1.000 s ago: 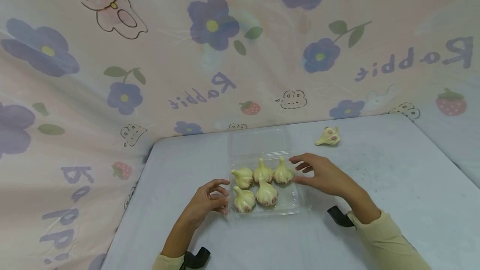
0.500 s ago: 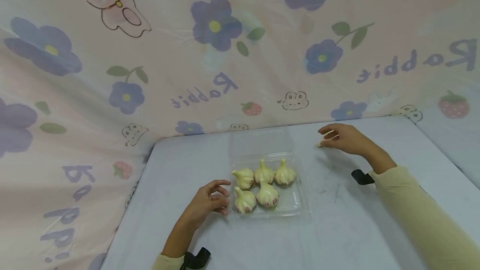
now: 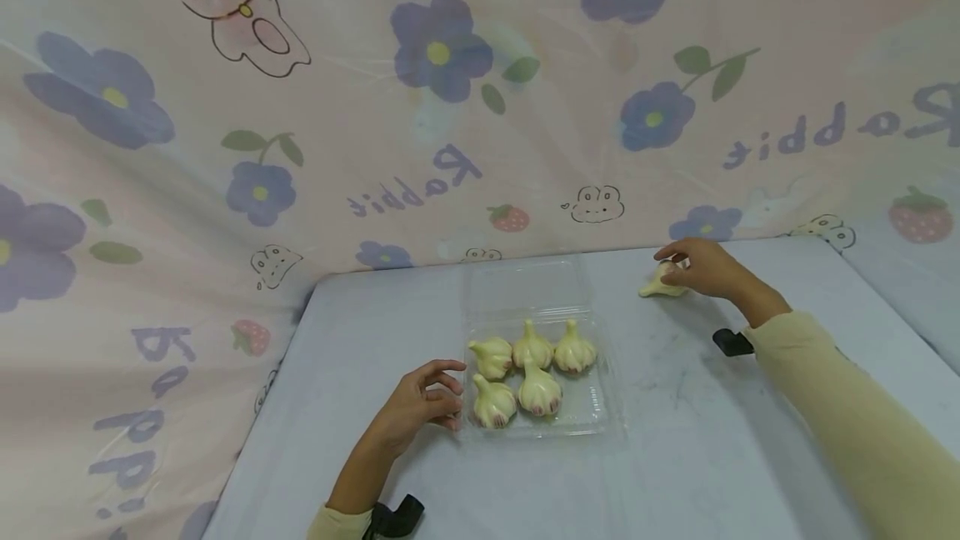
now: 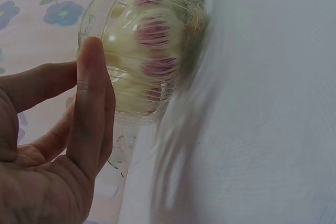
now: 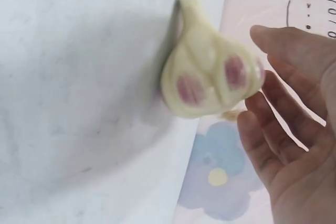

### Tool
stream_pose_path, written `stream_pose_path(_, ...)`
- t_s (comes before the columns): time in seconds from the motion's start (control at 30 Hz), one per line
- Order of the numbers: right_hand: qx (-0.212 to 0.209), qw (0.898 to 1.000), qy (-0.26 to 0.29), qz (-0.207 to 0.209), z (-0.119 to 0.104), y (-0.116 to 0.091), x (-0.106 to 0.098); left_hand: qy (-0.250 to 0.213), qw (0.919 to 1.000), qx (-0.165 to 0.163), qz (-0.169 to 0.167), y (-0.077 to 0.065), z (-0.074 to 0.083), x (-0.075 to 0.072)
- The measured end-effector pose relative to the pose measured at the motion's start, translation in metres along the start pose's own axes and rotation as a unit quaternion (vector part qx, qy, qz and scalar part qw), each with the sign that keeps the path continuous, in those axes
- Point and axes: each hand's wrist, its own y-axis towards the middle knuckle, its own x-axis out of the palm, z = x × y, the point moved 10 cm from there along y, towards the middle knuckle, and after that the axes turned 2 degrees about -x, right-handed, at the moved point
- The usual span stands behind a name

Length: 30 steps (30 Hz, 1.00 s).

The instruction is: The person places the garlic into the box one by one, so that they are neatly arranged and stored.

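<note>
In the head view, a clear plastic clamshell box (image 3: 588,419) lies with its lid folded back on the table. Several garlic bulbs (image 3: 540,392), cream with purple marks, sit in its tray. My left hand (image 3: 416,402) is at the box's left side, fingers loosely bent; in the left wrist view its fingertips (image 4: 92,51) rest against the clear wall. Beyond the box to the right, my right hand (image 3: 705,269) reaches over a lone garlic bulb (image 3: 660,282). The right wrist view shows that bulb (image 5: 210,72) lying on the table, fingertips beside it, the thumb apart.
A white cloth covers the table (image 3: 375,315). Behind it hangs a patterned curtain (image 3: 337,107) with flowers and rabbits. The upright lid (image 3: 525,286) lies toward the curtain. A black wrist mount (image 3: 731,342) sits by the right sleeve.
My right hand has moved from the box's right side, away and rightward, to the lone garlic bulb. My left hand has stayed by the box.
</note>
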Motion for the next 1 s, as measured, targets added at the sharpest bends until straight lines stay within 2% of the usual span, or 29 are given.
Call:
stream_pose_path(0.23,0.002,1.000,0.006,0.005,0.005,-0.005,0.004,0.002,1.0000,-0.001,0.004,-0.001,0.000,0.000)
stream_pose_path(0.37,0.016,1.000,0.015,0.018,0.017,-0.009,0.004,0.002,1.0000,-0.001,0.006,-0.001,-0.001,0.000)
stream_pose_path(0.7,0.118,0.990,0.075,0.030,0.060,-0.029,0.008,0.006,1.0000,-0.001,0.005,-0.001,0.000,0.001)
stream_pose_path(0.87,0.161,0.983,0.082,0.042,0.070,-0.043,0.007,0.004,1.0000,-0.001,0.002,-0.001,0.001,0.002)
stream_pose_path(1.0,0.174,0.980,0.079,0.051,0.073,-0.053,0.008,0.008,1.0000,-0.001,0.002,-0.001,0.001,0.003)
